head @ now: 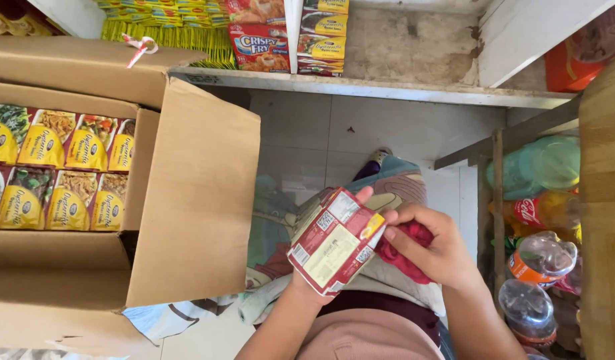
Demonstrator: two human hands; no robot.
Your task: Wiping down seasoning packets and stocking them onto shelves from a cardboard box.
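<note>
The left hand [321, 283] holds a stack of red packets [334, 240] from under, fingers curled round it; the right hand [434, 250] pinches its right edge, near the open cardboard box [187, 200].

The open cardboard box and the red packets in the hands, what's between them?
In the head view, only the box's hanging flap, then patterned cloth over pale floor tiles, before the red packets.

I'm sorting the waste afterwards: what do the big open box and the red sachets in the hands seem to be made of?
Box: brown corrugated cardboard, matte, with creased flaps. Red sachets, held by the left hand and right hand: likely glossy printed plastic or foil film, judging by their sheen and crinkled edges.
</note>
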